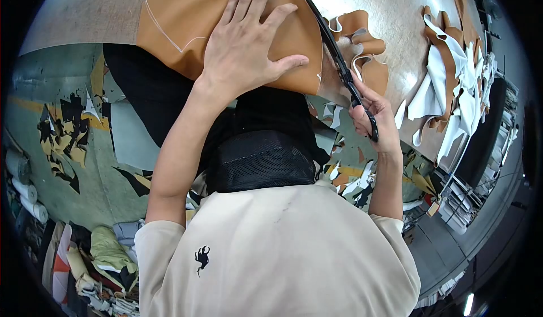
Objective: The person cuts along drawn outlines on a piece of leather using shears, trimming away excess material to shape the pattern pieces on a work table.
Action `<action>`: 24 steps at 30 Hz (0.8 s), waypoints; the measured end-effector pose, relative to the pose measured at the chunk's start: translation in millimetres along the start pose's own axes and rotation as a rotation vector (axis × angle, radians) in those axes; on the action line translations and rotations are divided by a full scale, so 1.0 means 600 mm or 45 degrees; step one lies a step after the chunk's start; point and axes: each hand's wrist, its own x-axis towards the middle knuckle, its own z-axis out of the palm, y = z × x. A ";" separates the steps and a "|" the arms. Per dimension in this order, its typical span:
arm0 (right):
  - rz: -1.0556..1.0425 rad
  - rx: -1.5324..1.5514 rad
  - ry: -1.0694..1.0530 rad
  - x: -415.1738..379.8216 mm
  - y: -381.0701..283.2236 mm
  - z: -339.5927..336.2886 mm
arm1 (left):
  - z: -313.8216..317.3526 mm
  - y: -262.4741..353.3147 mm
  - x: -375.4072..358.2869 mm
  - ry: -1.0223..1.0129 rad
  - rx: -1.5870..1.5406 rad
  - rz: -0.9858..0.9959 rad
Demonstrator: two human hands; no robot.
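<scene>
A tan leather-like sheet lies over the table edge, with white outline marks on its left part. Flat on this sheet rests my left hand, fingers spread and thumb out to the right. Black scissors are held in my right hand, its fingers wrapped about the handles. Their long blades point up and away along the sheet's right edge. Whether the blades are apart is hard to make out. Just right of the blades lies a curled tan offcut with a white underside.
The table runs along the top of the view. A heap of white and tan scraps hangs at its right edge. Scraps litter the floor at left. Fabric rolls and a cloth pile sit lower left.
</scene>
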 end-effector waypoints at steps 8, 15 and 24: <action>0.017 -0.025 0.016 0.012 -0.007 -0.001 | 0.001 0.000 -0.002 -0.023 0.001 -0.027; 0.020 0.007 0.063 0.009 -0.011 0.005 | 0.003 -0.001 -0.002 -0.020 -0.005 -0.020; -0.007 -0.030 0.022 0.012 -0.009 -0.011 | 0.001 -0.002 -0.003 -0.026 -0.008 -0.019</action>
